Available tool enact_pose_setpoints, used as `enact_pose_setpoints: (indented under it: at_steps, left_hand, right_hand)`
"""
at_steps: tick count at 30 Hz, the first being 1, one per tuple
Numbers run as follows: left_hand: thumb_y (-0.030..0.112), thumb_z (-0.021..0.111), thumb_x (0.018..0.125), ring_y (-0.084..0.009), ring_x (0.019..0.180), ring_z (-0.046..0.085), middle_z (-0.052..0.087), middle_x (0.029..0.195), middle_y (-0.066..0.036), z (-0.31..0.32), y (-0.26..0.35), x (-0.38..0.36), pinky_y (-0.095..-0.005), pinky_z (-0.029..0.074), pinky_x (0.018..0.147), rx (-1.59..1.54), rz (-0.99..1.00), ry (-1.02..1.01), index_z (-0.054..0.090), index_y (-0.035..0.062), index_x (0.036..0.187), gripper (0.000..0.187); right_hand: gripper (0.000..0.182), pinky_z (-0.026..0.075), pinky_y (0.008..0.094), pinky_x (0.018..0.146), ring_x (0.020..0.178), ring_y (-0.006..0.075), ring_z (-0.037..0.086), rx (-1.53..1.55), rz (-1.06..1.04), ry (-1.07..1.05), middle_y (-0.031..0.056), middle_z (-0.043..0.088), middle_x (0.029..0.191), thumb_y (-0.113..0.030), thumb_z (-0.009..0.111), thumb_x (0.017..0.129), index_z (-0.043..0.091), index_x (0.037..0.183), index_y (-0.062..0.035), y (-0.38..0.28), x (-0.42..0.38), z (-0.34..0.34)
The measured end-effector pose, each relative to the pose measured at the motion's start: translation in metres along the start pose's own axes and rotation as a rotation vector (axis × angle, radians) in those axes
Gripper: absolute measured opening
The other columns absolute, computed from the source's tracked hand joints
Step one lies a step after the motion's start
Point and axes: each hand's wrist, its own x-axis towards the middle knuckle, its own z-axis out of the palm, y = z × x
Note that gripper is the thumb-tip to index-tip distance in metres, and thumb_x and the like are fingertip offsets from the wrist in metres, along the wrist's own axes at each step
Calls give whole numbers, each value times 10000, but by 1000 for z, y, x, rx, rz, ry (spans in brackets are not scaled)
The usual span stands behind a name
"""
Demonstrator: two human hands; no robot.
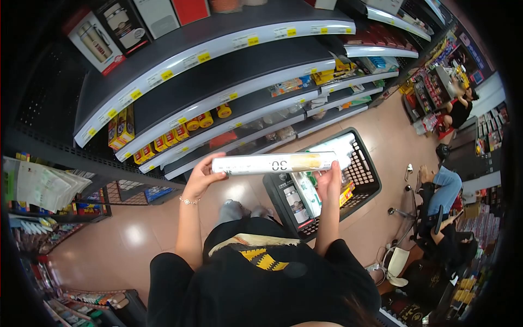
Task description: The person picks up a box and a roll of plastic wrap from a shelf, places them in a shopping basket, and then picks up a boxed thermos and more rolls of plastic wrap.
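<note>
A long, narrow white package (239, 164), printed with an upside-down "30" and a tan picture, is held level between my two hands. My left hand (202, 179) grips one end, with the thumb below and fingers behind. At the other end my right hand (329, 184) holds it, thumb on the end face. Below it is a black shopping basket (366, 175) on the floor. Inside the basket lie a black box with a cup picture (296, 205), a green-and-white package (308, 195), a yellow-and-red pack (346, 194) and a whitish wrapped item (336, 145).
Store shelves (218, 84) curve across the front, holding yellow boxes (144, 153) and a boxed thermos (93, 41). A rack of bags (49, 182) stands at left. To the right are a seated person (447, 196), a wheeled chair base (400, 212) and another person (462, 109).
</note>
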Motion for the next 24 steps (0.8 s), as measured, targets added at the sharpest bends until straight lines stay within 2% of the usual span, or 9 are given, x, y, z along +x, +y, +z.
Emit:
enact_pose_setpoints:
  at_steps: [3, 7, 9, 10, 12, 14, 17, 20, 24]
  left_hand:
    - [37, 678, 672, -90, 911, 497, 547, 969, -22, -19, -12, -6, -243, 444, 760, 364, -119, -221, 475, 30, 1102, 476]
    - [144, 737, 629, -66, 922, 469, 522, 1000, -21, -24, -17, -2, -228, 415, 792, 445, -329, -622, 444, -1, 1111, 582]
    - [166, 748, 616, -93, 882, 514, 536, 969, -50, -25, -15, 1, -252, 443, 766, 464, -212, -721, 420, -9, 1121, 627]
    - [164, 747, 616, -107, 860, 532, 543, 954, -61, -31, -16, 3, -265, 455, 750, 348, -270, -731, 408, -10, 1130, 639]
    - [159, 744, 616, -137, 816, 568, 558, 925, -84, -45, -23, 6, -290, 479, 719, 115, -387, -743, 384, -12, 1147, 664]
    - [160, 743, 614, -163, 781, 587, 568, 897, -101, -58, -25, 6, -309, 493, 692, 91, -341, -703, 365, -10, 1160, 685]
    - [163, 747, 608, -172, 774, 594, 576, 882, -106, -76, -23, 6, -316, 499, 687, 156, -240, -642, 352, -10, 1168, 706]
    - [170, 747, 607, -173, 778, 593, 575, 886, -106, -83, -15, 4, -313, 497, 691, 137, -212, -614, 347, -11, 1171, 715]
    - [184, 745, 606, -174, 779, 590, 571, 889, -102, -87, -6, 8, -311, 491, 697, 29, -238, -631, 345, -10, 1174, 722]
  right_hand:
    - [328, 407, 369, 817, 971, 184, 472, -93, -69, 97, 85, 482, 1062, -215, 464, 864, 384, 1139, -55, 2, 13, 20]
    - [329, 392, 332, 841, 979, 162, 468, -128, -70, 37, 80, 480, 1067, -183, 470, 859, 381, 1138, -33, 1, 32, 57]
    - [329, 391, 327, 843, 975, 157, 469, -152, -64, -50, 77, 481, 1061, -159, 473, 854, 378, 1142, -31, 8, 44, 73]
    - [284, 391, 353, 859, 978, 178, 480, -214, -95, -75, 87, 490, 1048, -163, 435, 866, 406, 1111, -23, 15, 48, 83]
    - [418, 397, 349, 861, 980, 185, 471, -178, -73, -122, 104, 471, 1054, -85, 454, 835, 268, 1206, -38, 29, 51, 106]
    - [556, 397, 359, 870, 982, 199, 471, -183, 4, -156, 126, 457, 1068, -30, 468, 805, 142, 1255, -65, 46, 50, 124]
    - [466, 410, 351, 849, 962, 190, 496, -379, 114, -223, 101, 471, 1070, -78, 488, 817, 244, 1214, -58, 72, 38, 146]
    - [310, 416, 326, 833, 947, 163, 513, -474, 385, -359, 68, 513, 1035, -192, 501, 842, 422, 1106, -50, 95, 34, 141]
    - [333, 416, 298, 815, 950, 143, 507, -592, 426, -412, 49, 510, 1056, -202, 515, 835, 424, 1113, -44, 99, 18, 159]
